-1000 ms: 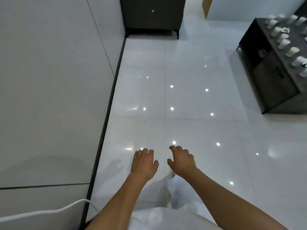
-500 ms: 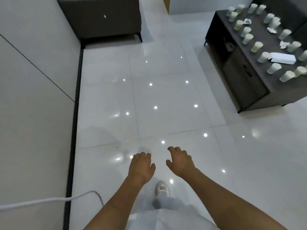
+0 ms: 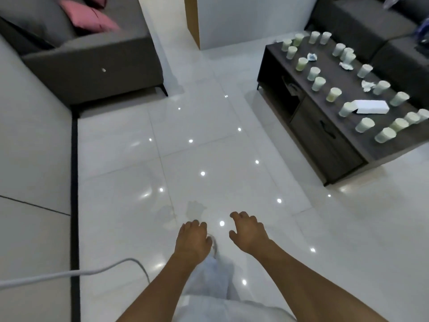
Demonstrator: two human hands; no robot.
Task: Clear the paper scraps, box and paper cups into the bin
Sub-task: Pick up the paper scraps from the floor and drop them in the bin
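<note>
A dark low table (image 3: 325, 138) stands at the right. On its top are several white paper cups (image 3: 318, 84), a flat white box (image 3: 371, 107) and crumpled paper scraps (image 3: 368, 85). My left hand (image 3: 192, 240) and my right hand (image 3: 249, 231) hang side by side over the white floor, palms down, fingers loosely spread, holding nothing. Both are well short of the table, to its lower left. No bin is in view.
A grey sofa (image 3: 92, 56) with a pink cushion (image 3: 89, 18) sits at the upper left, and a second dark sofa (image 3: 362, 22) behind the table. A pale wall (image 3: 32, 147) runs along the left. A white cable (image 3: 69, 274) crosses the lower left.
The view has swung right and moved forward: the table with cups has come further into view and the sofa now shows its cushion. Both hands stay open in front of me.
</note>
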